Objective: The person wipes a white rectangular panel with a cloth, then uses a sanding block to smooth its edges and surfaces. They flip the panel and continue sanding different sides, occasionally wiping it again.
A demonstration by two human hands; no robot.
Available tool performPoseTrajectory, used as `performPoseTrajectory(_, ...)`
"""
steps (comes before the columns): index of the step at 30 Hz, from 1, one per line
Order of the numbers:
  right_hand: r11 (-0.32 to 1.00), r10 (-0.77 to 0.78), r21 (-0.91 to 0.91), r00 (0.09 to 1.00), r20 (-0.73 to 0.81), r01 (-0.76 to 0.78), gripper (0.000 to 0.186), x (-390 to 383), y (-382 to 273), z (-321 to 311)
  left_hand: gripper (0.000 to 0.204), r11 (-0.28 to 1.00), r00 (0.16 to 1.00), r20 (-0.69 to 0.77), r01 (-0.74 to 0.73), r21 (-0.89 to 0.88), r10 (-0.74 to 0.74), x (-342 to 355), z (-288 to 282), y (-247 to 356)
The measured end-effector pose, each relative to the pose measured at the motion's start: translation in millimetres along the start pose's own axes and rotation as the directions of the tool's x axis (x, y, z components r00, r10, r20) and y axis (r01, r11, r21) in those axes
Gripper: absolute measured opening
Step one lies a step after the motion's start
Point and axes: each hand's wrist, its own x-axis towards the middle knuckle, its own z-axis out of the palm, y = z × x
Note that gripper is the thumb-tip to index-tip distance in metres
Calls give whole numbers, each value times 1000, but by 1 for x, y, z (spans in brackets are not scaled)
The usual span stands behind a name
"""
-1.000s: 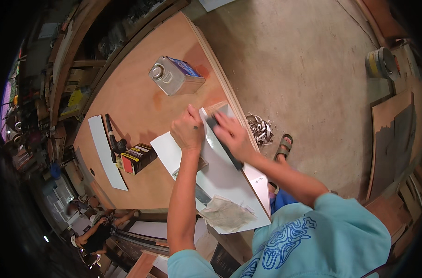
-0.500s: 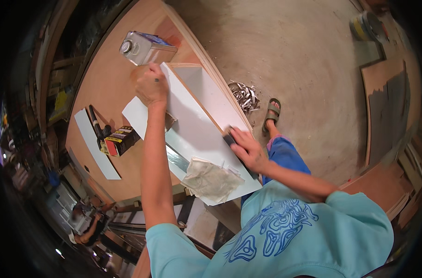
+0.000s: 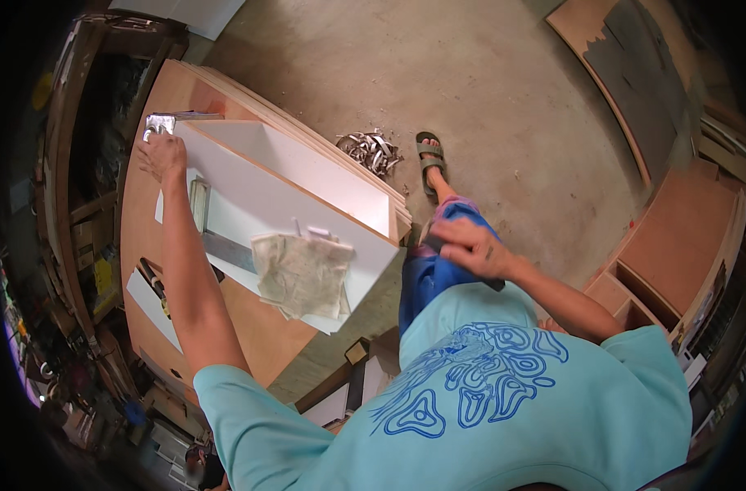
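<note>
My left hand (image 3: 164, 155) is closed on the far end of a long white box (image 3: 266, 204), right by a metal can (image 3: 158, 123) that it partly hides. A crumpled off-white cloth (image 3: 299, 274) lies on the box's near part. My right hand (image 3: 475, 250) grips a long dark block (image 3: 494, 284), off the box's near right end and over my blue trousers. The box has an open white compartment along its right side, edged in tan.
The plywood table (image 3: 140, 229) carries a white strip (image 3: 152, 307). Shelving (image 3: 78, 204) runs along the left, with part of another person (image 3: 205, 466) low there. Curled offcuts (image 3: 366, 151) lie on the floor beside my sandalled foot (image 3: 430, 159). Boards (image 3: 610, 82) and brown panels (image 3: 668, 229) stand right.
My right hand has slid down along the box's edge with the dark block, and is now past its near end. The view has shifted; the table and left hand appear farther left.
</note>
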Motion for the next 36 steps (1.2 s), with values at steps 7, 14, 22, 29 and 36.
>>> performPoseTrajectory(7, 967, 34, 255, 991, -127, 0, 48, 26, -34, 32, 57, 918, 977, -60, -211, -336, 203, -192, -40, 77)
performPoseTrajectory(14, 997, -2, 71, 998, 57, -2, 49, 45, -54, 49, 57, 976, 971, 239, 32, -217, 21, -294, -71, 119)
performPoseTrajectory(22, 977, -209, -56, 978, -17, 208, 44, 129, -44, 69, 54, 956, 973, 218, 135, -262, -78, -285, -74, 128)
performPoseTrajectory(29, 849, -483, -252, 875, -10, 465, 44, 182, -63, 79, 49, 971, 984, 178, 64, -229, -22, -288, -60, 119)
performPoseTrajectory(36, 792, -599, -215, 795, -93, 571, 30, 238, -66, 94, 51, 962, 965, 258, 101, -254, -33, -278, -66, 121)
